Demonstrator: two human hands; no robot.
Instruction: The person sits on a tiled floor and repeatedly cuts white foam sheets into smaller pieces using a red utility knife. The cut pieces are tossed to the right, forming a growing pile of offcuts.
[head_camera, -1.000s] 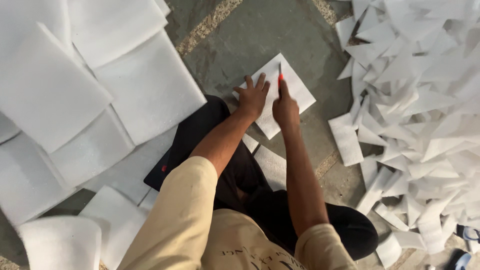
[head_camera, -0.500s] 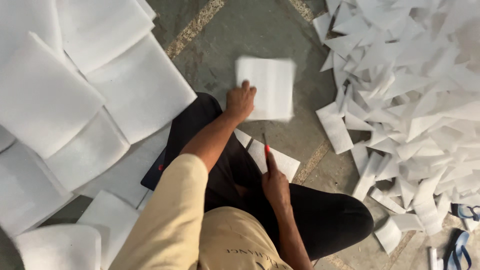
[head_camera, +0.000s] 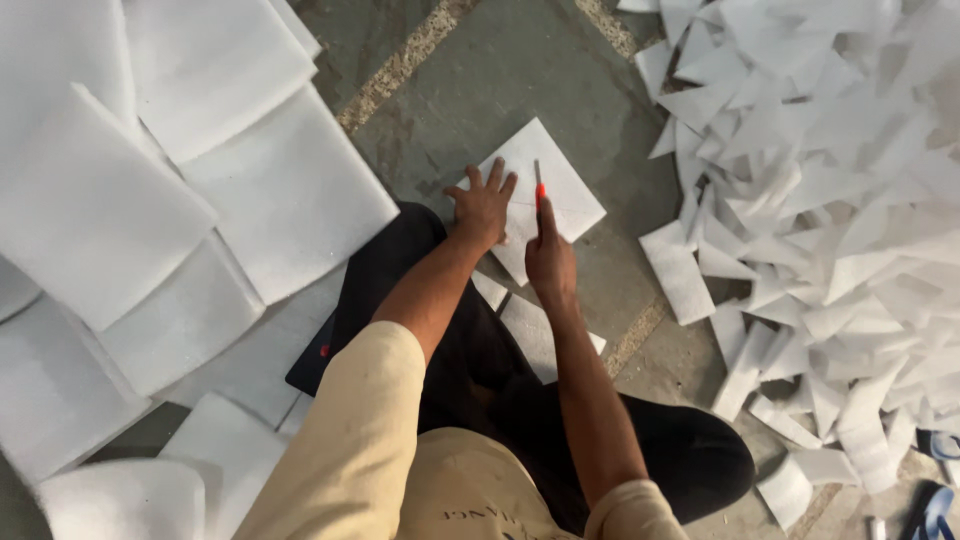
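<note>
- Since half a second ago the white foam sheet (head_camera: 545, 195), then lifted and blurred in the left hand, has come down flat on the stone floor (head_camera: 480, 90); the right hand has swung forward from beside the knee to bring the cutter onto it
- Left hand (head_camera: 483, 208) lies open, fingers spread, palm pressing the sheet's near-left part to the floor; it grips nothing
- Right hand (head_camera: 548, 262) is clenched round a red-handled cutter (head_camera: 539, 190), whose thin blade points away across the middle of the sheet
- That sheet sits just ahead of the person's crossed legs, turned like a diamond, with faint straight lines on it
- It looks very light, thin and soft, likely to slide or buckle under the blade, so a flat palm close beside the cut line is the sound way to hold it; lifting is best done by an edge or corner
- More cut white pieces (head_camera: 535, 335) lie against the dark trouser leg
- Large foam sheets (head_camera: 250, 180) overlap on the left
- Loose offcut strips (head_camera: 830, 230) are heaped on the right
- No container is in view; everything lies straight on the floor
</note>
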